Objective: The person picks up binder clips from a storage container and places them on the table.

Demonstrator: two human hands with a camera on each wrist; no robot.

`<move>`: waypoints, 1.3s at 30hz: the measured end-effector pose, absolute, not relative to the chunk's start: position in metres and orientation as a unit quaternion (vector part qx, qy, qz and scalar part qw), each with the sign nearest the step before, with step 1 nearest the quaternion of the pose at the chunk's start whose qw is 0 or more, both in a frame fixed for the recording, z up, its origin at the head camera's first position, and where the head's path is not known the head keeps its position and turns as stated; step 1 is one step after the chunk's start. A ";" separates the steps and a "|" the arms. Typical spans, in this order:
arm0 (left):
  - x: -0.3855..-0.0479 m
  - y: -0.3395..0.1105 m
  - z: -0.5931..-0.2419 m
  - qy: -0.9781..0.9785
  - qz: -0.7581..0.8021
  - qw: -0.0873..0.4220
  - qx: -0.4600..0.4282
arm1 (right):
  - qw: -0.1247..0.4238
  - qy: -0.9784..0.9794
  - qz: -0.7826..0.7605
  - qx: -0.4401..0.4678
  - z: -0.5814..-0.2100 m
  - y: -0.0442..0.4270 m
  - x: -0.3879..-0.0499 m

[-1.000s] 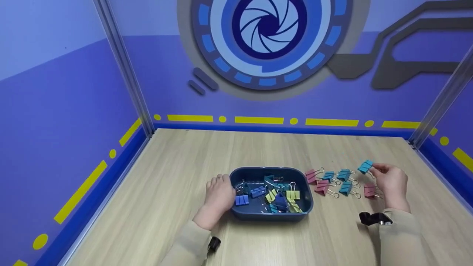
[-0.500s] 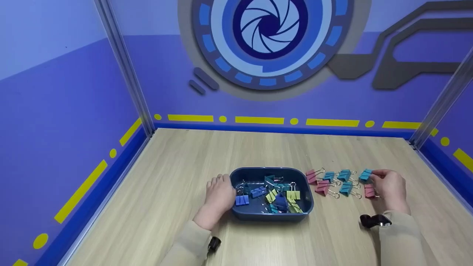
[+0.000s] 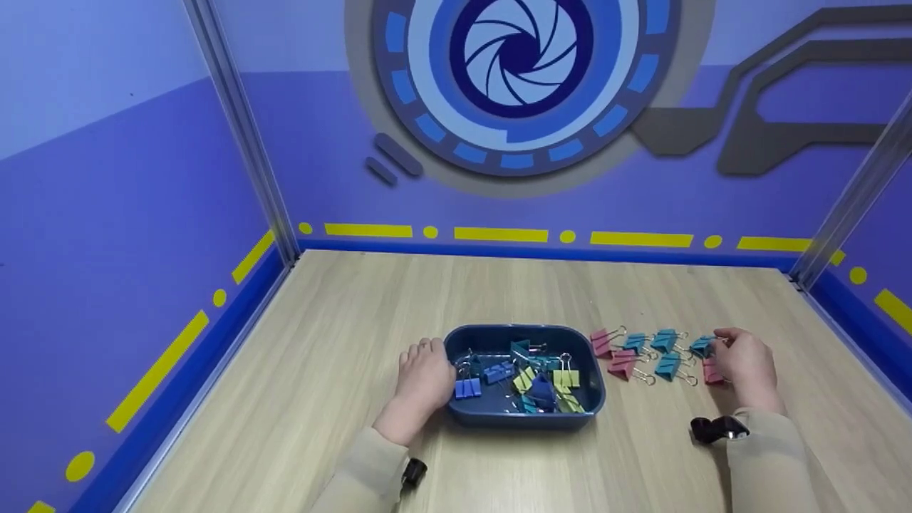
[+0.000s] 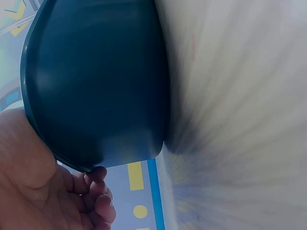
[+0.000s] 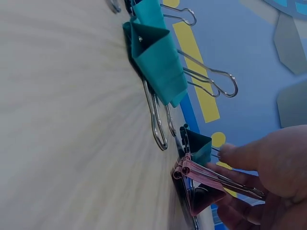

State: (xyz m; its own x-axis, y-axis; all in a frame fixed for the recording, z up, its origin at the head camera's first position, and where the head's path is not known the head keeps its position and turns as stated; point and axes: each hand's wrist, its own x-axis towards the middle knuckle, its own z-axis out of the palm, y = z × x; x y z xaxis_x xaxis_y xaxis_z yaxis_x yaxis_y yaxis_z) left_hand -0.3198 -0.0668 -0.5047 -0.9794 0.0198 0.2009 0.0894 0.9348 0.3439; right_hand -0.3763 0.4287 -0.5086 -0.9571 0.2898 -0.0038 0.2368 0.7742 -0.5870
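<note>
A dark blue box (image 3: 527, 422) holds several blue, teal and yellow binder clips. My left hand (image 3: 424, 374) grips its left rim; in the left wrist view that hand's fingers (image 4: 103, 203) curl by the box corner and the thumb tip is hidden. At right, my right hand (image 3: 748, 367) pinches the wire handle of a teal binder clip (image 3: 701, 347), low at the table, between thumb and finger. Just in front of that clip stands a pink binder clip (image 5: 206, 189), its handles partly across the fingers in the right wrist view.
Between box and right hand stand more binder clips in two rows: a pink one (image 3: 602, 343), another pink one (image 3: 621, 363) and several teal ones, such as the teal clip (image 3: 667, 366). Walls with metal posts (image 3: 246, 135) bound the wooden table (image 3: 370, 292).
My right hand has lowered the teal clip from above the table to the right end of the back row, and has shifted slightly left. The left hand stays at the box.
</note>
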 end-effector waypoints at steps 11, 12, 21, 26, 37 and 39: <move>-0.321 -0.067 -0.506 -0.979 -0.175 0.098 -0.026 | 0.056 -0.939 0.310 -0.135 -0.505 0.424 -0.376; -0.321 -0.067 -0.506 -0.979 -0.175 0.099 -0.026 | 0.065 -0.939 0.310 -0.136 -0.504 0.423 -0.377; -0.321 -0.066 -0.506 -0.979 -0.172 0.106 -0.026 | 0.122 -0.926 0.347 -0.091 -0.487 0.402 -0.374; -0.320 -0.067 -0.506 -0.979 -0.172 0.105 -0.024 | 0.124 -0.927 0.352 -0.027 -0.476 0.382 -0.372; -0.319 -0.067 -0.505 -0.977 -0.174 0.119 -0.034 | 0.107 -0.912 0.368 0.149 -0.466 0.319 -0.371; -0.319 -0.067 -0.505 -0.977 -0.175 0.119 -0.034 | 0.099 -0.910 0.365 0.173 -0.465 0.307 -0.370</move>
State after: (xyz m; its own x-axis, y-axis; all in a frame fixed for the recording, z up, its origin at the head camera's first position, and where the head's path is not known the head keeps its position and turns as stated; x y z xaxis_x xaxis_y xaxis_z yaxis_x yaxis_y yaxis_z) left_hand -0.3189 -0.0672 -0.5047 -0.9695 0.0257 0.2435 0.1086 0.9365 0.3335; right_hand -0.3695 0.3069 -0.4652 -0.9206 -0.2428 0.3059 -0.3869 0.6742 -0.6291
